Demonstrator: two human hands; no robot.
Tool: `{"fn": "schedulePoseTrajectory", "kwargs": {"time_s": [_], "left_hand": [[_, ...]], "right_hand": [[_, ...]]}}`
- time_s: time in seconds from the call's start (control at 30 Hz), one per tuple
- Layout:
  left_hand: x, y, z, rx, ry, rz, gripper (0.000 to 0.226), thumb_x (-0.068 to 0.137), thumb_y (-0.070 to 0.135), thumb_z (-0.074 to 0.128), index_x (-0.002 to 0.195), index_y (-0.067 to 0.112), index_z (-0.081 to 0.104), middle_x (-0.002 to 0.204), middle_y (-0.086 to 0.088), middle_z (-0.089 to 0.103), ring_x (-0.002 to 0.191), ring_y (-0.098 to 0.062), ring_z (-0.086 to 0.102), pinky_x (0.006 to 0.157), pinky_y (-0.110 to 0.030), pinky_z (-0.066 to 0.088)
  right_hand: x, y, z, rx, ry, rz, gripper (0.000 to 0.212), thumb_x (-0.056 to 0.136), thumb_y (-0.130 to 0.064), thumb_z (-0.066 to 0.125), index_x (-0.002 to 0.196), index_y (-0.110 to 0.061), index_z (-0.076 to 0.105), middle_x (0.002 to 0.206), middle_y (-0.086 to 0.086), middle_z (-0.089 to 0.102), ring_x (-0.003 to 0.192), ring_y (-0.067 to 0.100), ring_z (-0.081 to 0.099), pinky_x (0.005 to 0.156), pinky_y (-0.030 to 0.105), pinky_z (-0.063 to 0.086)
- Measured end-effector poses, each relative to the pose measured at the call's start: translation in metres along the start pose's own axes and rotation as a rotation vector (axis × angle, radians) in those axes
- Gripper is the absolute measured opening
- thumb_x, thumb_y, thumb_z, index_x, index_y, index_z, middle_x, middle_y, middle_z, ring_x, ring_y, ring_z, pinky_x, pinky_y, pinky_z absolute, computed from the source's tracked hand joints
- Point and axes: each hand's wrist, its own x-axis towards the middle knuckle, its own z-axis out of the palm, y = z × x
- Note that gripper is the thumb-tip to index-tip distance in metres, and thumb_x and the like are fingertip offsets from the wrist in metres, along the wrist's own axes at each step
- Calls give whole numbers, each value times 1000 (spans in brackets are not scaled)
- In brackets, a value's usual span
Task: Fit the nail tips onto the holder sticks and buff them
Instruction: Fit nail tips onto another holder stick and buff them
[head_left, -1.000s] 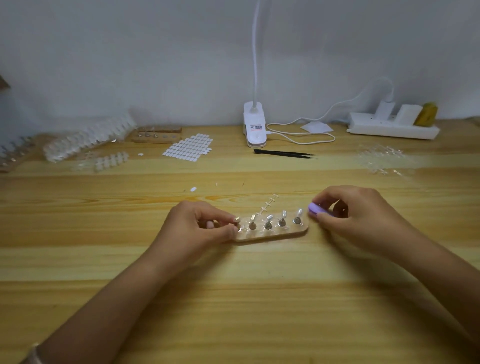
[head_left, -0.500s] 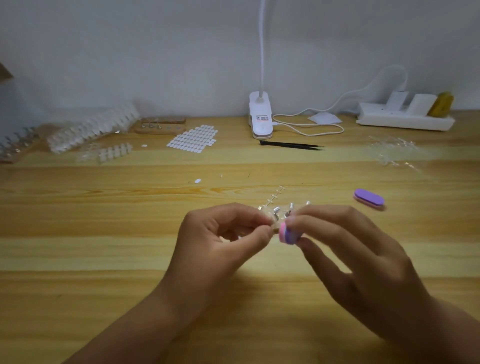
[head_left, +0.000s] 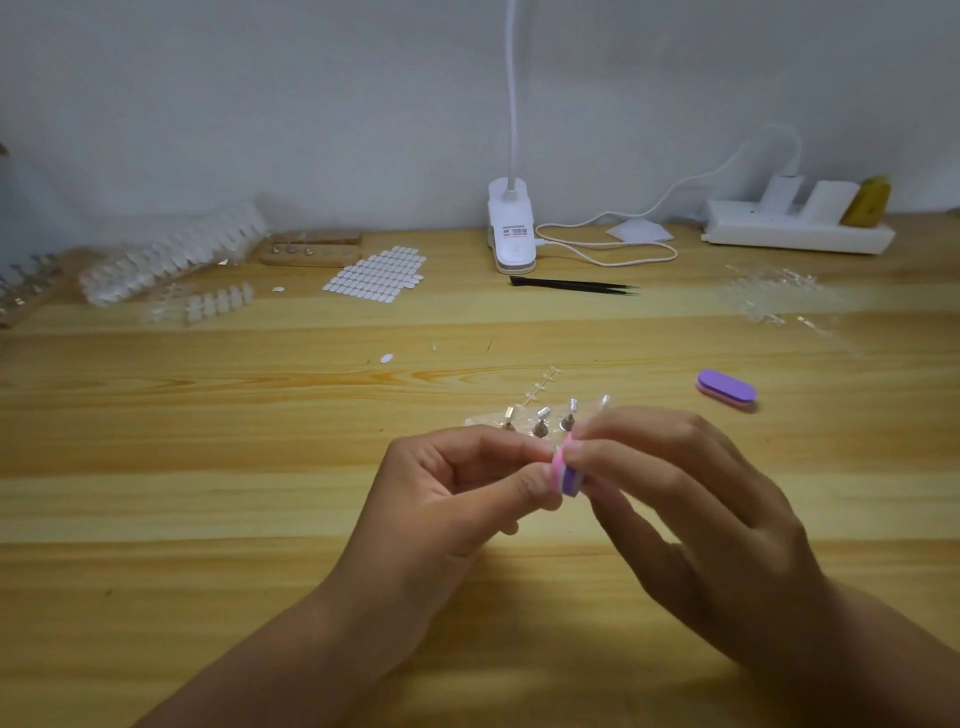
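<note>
Forearms enter from the near edge at 6 o'clock and meet above the table (head_left: 208, 519). The left hand (head_left: 457, 499) pinches thumb to forefinger on a small piece hidden between them. The right hand (head_left: 691, 519) pinches a pink-and-purple buffer (head_left: 570, 475) between thumb and forefinger, its other fingers loosely extended. The buffer's edge touches the left fingertips.

Just beyond the hands, at 12 o'clock, four sticks (head_left: 542, 422) stand in a row on the table; whether tips sit on them cannot be told. A second buffer (head_left: 726, 389) lies apart at 2 o'clock, wood on every side of it.

A broad band of wood separates this group from the far row. There, tweezers (head_left: 571, 285) and a lamp clip (head_left: 511, 228) sit at 12 o'clock, and a power strip (head_left: 795, 234) at 1 o'clock against the wall. A sticker sheet (head_left: 374, 273) and tip strips (head_left: 171, 260) run toward the left edge at 10 o'clock.
</note>
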Motion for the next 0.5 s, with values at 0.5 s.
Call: {"fn": "schedulePoseTrajectory", "kwargs": {"time_s": [0.5], "left_hand": [[1, -5, 1, -6, 13, -3, 17, 71, 20, 80, 84, 9, 77, 74, -11, 73, 67, -11, 65, 57, -17, 46]], "right_hand": [[1, 7, -4, 13, 31, 51, 29, 94, -1, 65, 121, -8, 58, 116, 6, 64, 111, 16, 61, 97, 28, 50]]}}
